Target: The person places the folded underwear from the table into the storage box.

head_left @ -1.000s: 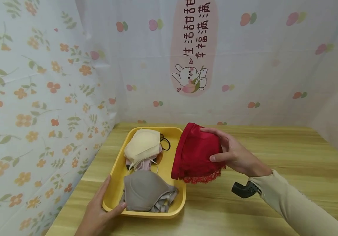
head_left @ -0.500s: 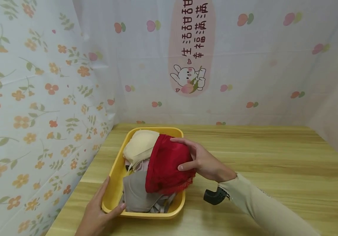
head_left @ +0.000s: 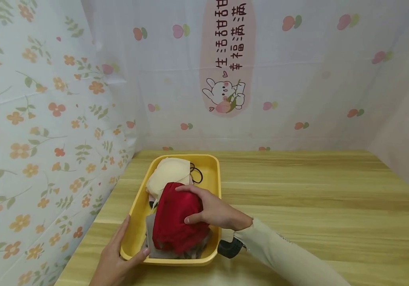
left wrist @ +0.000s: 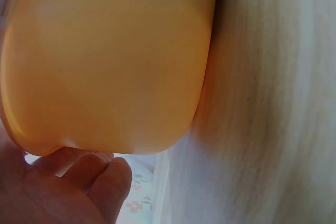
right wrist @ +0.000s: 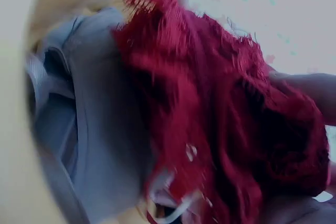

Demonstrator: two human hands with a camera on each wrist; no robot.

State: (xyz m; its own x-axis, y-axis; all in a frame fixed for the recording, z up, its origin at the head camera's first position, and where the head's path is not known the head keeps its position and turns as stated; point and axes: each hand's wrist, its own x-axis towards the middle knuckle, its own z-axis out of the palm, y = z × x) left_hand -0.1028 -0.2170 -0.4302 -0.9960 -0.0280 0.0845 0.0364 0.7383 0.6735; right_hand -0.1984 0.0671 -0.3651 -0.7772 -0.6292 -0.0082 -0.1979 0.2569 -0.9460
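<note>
A red lace-trimmed bra (head_left: 174,226) is held in my right hand (head_left: 213,208), thumb and fingers over its cup. It sits over a grey bra (head_left: 150,232) at the near end of a yellow plastic bin (head_left: 220,174), hiding most of it. The right wrist view shows the red lace (right wrist: 205,98) blurred beside the grey cup (right wrist: 107,119); contact between the two is unclear. My left hand (head_left: 116,254) grips the bin's near left corner, thumb at the rim. From the left wrist, the bin's outer wall (left wrist: 115,66) has bent fingers (left wrist: 113,179) at its edge.
A cream bra (head_left: 168,172) lies at the bin's far end, with a thin black loop (head_left: 197,174) beside it. The bin stands on a wood-grain table (head_left: 297,198). Printed cloth walls (head_left: 279,79) rise behind and to the left. A black camera mount (head_left: 230,248) hangs at my right wrist.
My right hand has carried the red bra left and nearer, from beside the bin's right rim to over the grey bra. The left hand keeps its grip on the corner.
</note>
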